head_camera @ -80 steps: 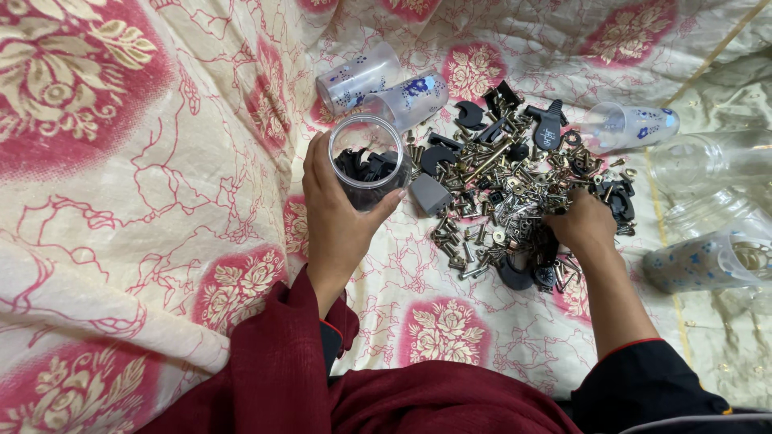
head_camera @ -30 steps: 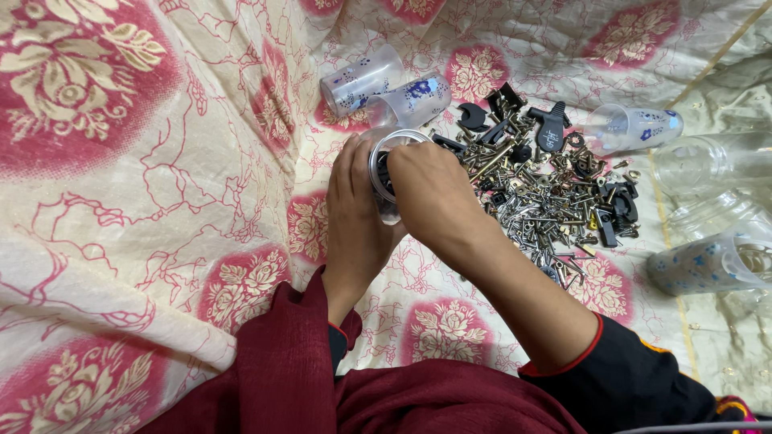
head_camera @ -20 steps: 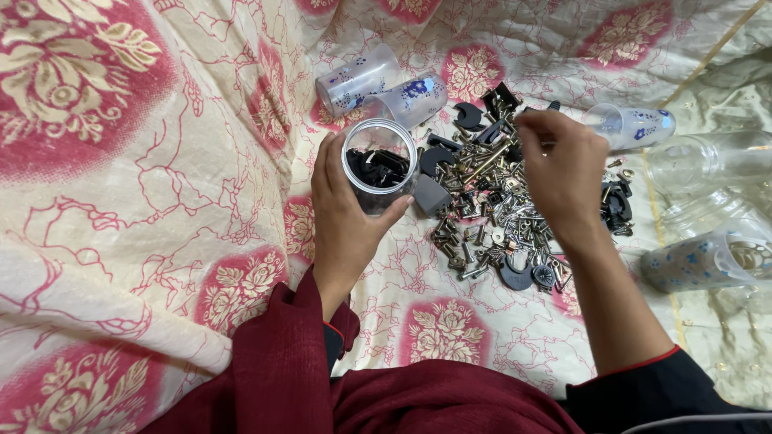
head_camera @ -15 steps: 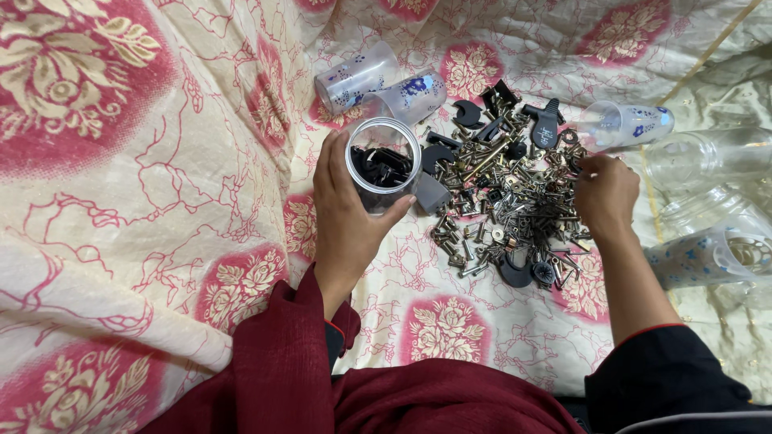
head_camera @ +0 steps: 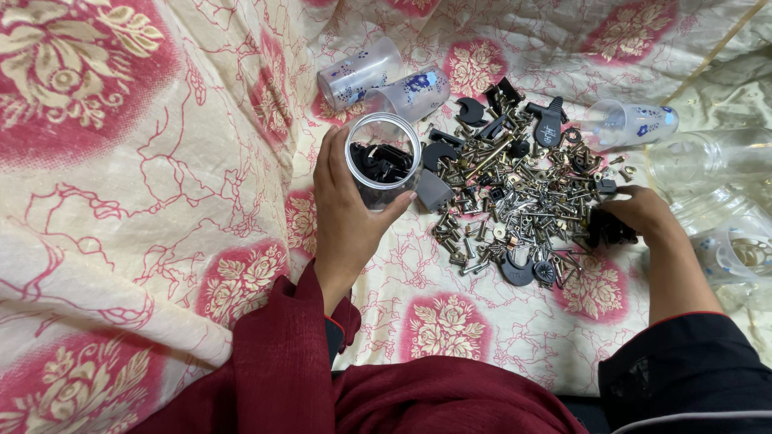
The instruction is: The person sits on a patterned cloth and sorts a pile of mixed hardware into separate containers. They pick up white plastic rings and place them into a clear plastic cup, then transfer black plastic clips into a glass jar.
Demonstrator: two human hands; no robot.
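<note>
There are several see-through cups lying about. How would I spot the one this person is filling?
Start at the heap of bolts and black plastic parts in the middle of the flowered bedspread. Just to its left, the left hand grips a clear plastic jar. It alone stands mouth-up with black pieces inside; the printed cups above it lie tipped on their sides.

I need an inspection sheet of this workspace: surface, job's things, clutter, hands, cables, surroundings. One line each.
Surface: floral cloth, cream and red, wrinkled.
Job's things: clear jar with black parts inside; pile of screws and bolts mixed with black plastic parts.
Clutter: printed plastic cups lying on their sides.
Hands: left hand holds the jar; right hand grips black parts at the pile's edge.
Cables: nothing seen.
Surroundings: nothing seen.
</note>
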